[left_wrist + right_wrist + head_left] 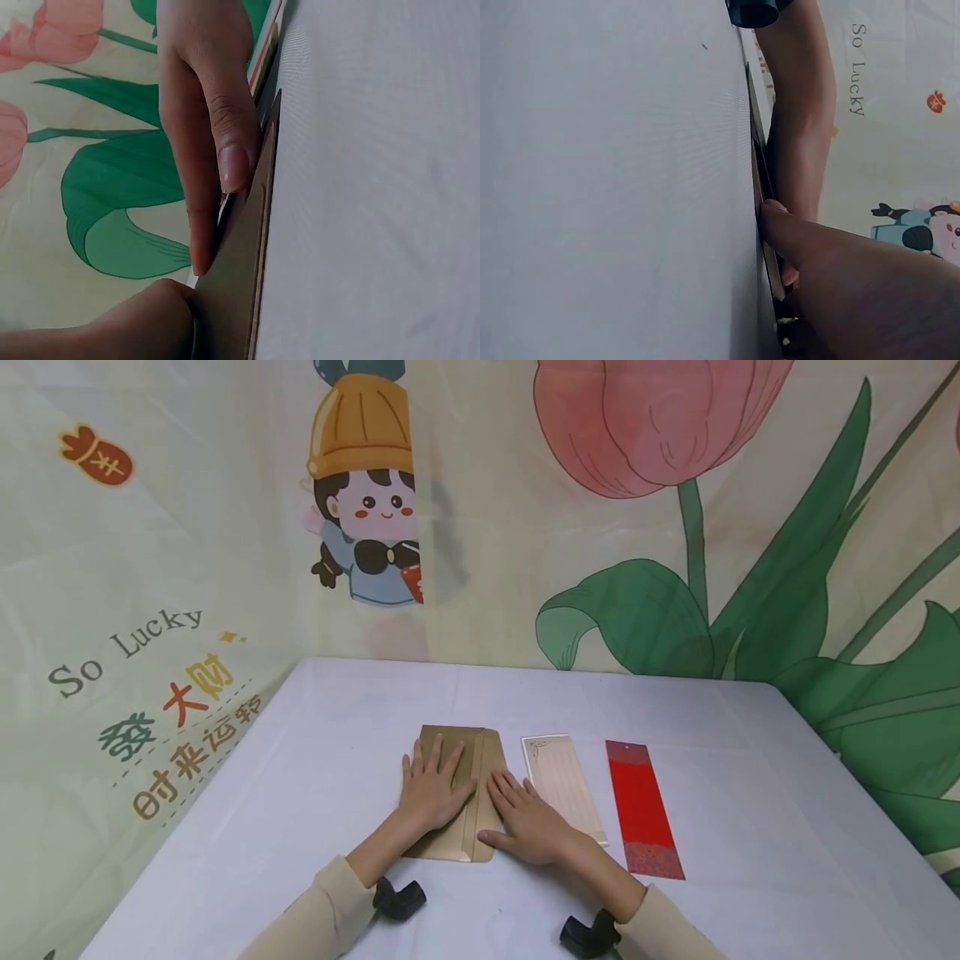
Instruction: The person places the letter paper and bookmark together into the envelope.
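A brown kraft-paper envelope (450, 850) lies flat on the table, with a creased strip down its right side. My left hand (433, 789) rests on its middle with fingers spread and straight. On the envelope's right edge my right hand (528, 818) presses with extended fingers, its thumb stretched toward the left. The left wrist view shows the right hand (214, 105) coming in from the top, fingertips on the envelope (232, 300). In the right wrist view, the right hand (855, 277) touches the thin paper edge, and the left forearm (802, 97) stands behind.
A cream lined paper card (558, 777) lies right of the envelope, partly covered by the right hand. Beyond it is a narrow red paper strip (645, 806) with patterned ends. Black wrist devices (400, 900) sit under both wrists. Printed cloth hangs behind the white table (360, 693).
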Demonstrator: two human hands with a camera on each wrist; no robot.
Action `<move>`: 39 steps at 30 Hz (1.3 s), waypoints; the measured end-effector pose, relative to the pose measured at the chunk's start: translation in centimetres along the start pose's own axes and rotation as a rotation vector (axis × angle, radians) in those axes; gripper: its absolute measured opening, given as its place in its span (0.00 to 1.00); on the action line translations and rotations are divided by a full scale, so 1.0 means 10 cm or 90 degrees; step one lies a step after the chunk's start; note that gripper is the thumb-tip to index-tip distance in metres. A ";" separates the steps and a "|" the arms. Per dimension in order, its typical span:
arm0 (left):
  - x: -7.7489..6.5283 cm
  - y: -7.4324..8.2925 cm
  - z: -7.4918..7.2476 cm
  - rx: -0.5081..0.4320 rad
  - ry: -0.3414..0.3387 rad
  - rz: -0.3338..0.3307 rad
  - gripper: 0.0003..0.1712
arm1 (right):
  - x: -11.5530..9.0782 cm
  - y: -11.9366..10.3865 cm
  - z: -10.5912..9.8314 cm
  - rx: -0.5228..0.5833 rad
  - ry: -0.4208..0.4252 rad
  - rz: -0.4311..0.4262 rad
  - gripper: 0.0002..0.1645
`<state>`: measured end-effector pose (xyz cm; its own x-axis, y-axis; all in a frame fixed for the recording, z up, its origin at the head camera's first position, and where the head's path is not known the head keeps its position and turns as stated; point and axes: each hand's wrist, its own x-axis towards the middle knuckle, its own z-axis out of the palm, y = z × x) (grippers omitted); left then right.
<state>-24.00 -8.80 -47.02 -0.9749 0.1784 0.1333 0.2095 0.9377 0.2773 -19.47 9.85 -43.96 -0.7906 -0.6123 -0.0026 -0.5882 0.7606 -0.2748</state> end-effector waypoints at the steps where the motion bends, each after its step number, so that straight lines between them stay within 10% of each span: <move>1: 0.00 0.00 0.00 -0.010 0.000 -0.003 0.39 | 0.01 0.00 -0.01 0.016 0.010 0.010 0.47; 8: 0.03 0.00 -0.05 -0.114 0.016 -0.019 0.35 | 0.19 0.04 -0.09 0.323 0.181 0.144 0.28; 13: 0.02 0.00 -0.05 -0.119 0.010 -0.023 0.36 | 0.27 0.13 -0.06 0.610 0.079 0.162 0.23; 23: 0.03 0.02 -0.15 -0.137 0.083 -0.077 0.46 | 0.18 0.07 -0.15 0.768 0.080 0.124 0.30; 32: 0.05 0.08 -0.24 -0.215 0.159 -0.040 0.34 | 0.25 0.20 -0.02 0.681 0.155 0.153 0.30; 39: 0.03 0.10 -0.27 -0.170 0.159 -0.066 0.30 | 0.18 0.10 -0.05 0.343 0.216 0.145 0.30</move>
<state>-23.86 -8.64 -44.12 -0.9503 -0.0231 0.3104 0.1546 0.8304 0.5352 -21.59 9.60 -43.76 -0.9460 -0.2811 0.1614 -0.3037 0.5943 -0.7447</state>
